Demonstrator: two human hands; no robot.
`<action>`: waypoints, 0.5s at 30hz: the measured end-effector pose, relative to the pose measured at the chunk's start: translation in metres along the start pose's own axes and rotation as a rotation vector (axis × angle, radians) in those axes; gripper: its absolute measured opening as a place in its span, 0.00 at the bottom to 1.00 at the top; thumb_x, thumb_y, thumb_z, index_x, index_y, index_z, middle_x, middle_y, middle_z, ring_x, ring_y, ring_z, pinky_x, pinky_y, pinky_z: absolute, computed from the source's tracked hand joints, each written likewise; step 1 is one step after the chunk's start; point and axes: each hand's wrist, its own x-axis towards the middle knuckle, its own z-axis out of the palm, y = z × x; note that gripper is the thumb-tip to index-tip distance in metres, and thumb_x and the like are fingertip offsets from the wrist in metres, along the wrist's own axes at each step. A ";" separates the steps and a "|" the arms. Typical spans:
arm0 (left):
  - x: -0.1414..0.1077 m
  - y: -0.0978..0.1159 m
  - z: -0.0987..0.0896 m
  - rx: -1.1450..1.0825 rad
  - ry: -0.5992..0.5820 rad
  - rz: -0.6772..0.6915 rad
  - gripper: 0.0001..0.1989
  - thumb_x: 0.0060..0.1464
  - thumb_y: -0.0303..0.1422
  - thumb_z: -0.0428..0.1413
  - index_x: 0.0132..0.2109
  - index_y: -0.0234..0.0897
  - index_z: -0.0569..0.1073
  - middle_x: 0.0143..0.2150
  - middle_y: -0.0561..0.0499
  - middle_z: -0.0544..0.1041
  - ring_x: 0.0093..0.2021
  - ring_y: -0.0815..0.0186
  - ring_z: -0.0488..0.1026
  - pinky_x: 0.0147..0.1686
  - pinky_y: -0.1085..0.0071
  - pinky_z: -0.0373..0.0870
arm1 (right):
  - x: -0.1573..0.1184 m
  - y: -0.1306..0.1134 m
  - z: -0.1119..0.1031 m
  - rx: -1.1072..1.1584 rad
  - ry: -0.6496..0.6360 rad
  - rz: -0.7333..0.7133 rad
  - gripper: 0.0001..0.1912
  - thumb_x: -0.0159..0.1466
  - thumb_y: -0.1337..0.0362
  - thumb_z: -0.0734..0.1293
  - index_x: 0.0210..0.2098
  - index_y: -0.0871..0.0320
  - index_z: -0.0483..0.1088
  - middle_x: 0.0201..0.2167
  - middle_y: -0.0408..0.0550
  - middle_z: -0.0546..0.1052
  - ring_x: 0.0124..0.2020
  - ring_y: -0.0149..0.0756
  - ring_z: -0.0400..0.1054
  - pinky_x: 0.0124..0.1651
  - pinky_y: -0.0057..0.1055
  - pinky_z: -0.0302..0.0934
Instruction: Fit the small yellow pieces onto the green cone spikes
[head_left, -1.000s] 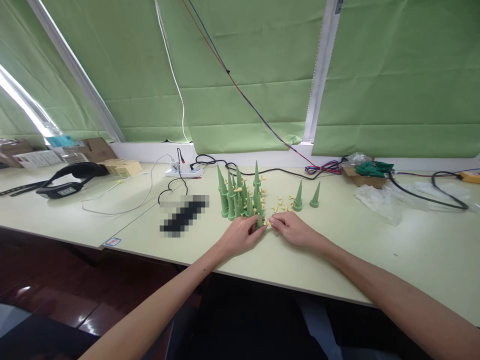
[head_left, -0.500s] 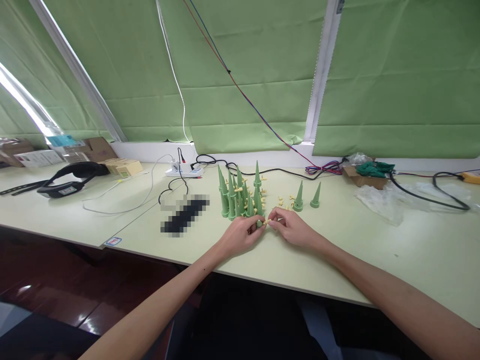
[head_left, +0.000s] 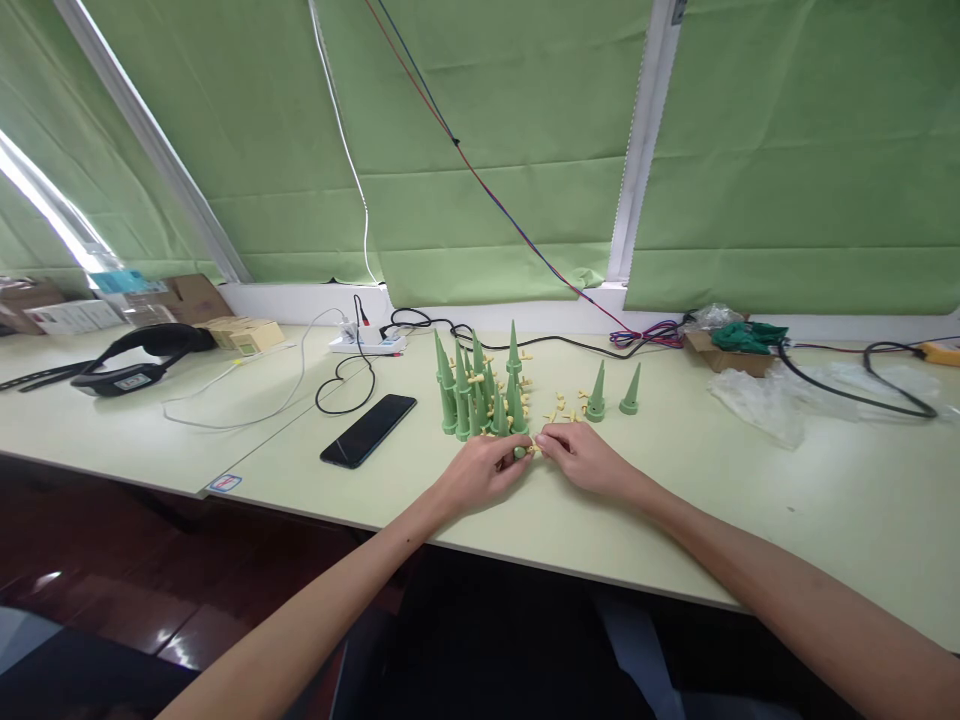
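My left hand (head_left: 480,472) is closed round a green piece (head_left: 520,453), most of it hidden by the fingers. A small yellow part (head_left: 534,449) juts from it toward my right hand (head_left: 577,455), whose thumb and fingers pinch its outer end. Just behind my hands several upright green cones (head_left: 463,400) stand in a tight group, many with yellow parts sticking out. To the right two more green cones stand apart, one (head_left: 596,393) beside loose yellow parts (head_left: 559,405) and the other (head_left: 631,391) farther right.
A black phone (head_left: 368,431) lies left of the cones. Behind it are a power strip (head_left: 367,342) and cables. A black headset (head_left: 142,362) and small boxes (head_left: 244,335) are at the left; a cardboard box (head_left: 729,357) and clear plastic bags (head_left: 757,405) are at the right.
The green piece in my left hand now shows a rounded end toward the camera. My right fingers have closed nearer around the yellow part.
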 end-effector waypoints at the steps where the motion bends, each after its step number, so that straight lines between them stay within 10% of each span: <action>1: 0.000 0.000 0.000 0.012 0.001 0.006 0.12 0.63 0.35 0.49 0.46 0.38 0.75 0.21 0.55 0.70 0.21 0.70 0.64 0.25 0.74 0.60 | 0.000 0.000 0.000 -0.002 0.000 0.004 0.19 0.69 0.61 0.55 0.21 0.57 0.55 0.19 0.39 0.60 0.23 0.30 0.54 0.30 0.30 0.48; 15: -0.005 -0.010 0.008 0.280 0.044 0.180 0.11 0.63 0.30 0.47 0.46 0.38 0.73 0.28 0.50 0.76 0.25 0.68 0.71 0.26 0.73 0.59 | 0.002 -0.004 0.000 0.075 -0.025 0.077 0.22 0.68 0.58 0.54 0.19 0.56 0.48 0.17 0.38 0.53 0.21 0.28 0.47 0.27 0.30 0.45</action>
